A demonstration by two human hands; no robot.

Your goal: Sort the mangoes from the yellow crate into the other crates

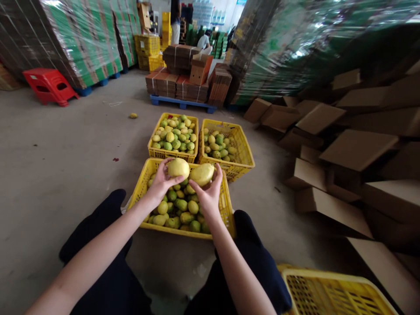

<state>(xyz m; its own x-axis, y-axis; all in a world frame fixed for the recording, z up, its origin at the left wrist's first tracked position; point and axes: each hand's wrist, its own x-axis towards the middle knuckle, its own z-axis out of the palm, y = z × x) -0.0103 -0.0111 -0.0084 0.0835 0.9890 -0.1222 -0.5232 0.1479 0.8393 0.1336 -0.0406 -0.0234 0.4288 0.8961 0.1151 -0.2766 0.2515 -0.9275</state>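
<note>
My left hand [163,178] is closed around a pale yellow, rounded papaya [179,168]. Right beside it, my right hand [209,190] grips a longer yellow papaya [202,174], thumb below and fingers at its right end. Both fruits are held up over the near yellow crate [226,205], at its far side, close together. Inside that crate lie many green and yellow papayas [181,204], partly hidden by my hands and forearms.
Behind stand a full yellow crate [156,153] and a part-filled one [246,144]. Another crate [334,284] is at lower right. Cardboard boxes [357,148] pile up on the right. A red stool [49,85], a loaded blue pallet [182,104] and a dropped fruit [133,115] lie farther off.
</note>
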